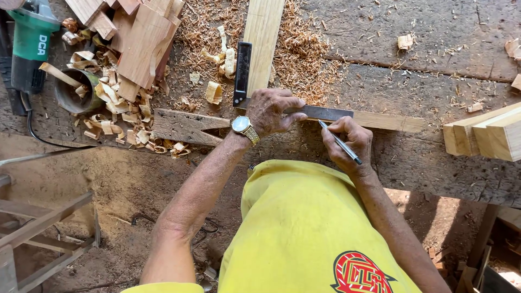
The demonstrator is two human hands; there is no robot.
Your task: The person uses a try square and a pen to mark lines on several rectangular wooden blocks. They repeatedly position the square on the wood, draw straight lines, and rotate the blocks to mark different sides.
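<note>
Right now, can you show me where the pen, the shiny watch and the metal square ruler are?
pen [341, 142], head view, middle of its thin barrel in the right hand.
watch [241, 125], head view, round face on the left wrist.
square ruler [242, 73], head view, middle of its dark upright arm.

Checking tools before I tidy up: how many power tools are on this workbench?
1. A green power tool lies at the bench's far left corner, beside a wood-offcut pile. The left hand presses a try square; the right hand holds a pen. Shavings may hide others.
</note>
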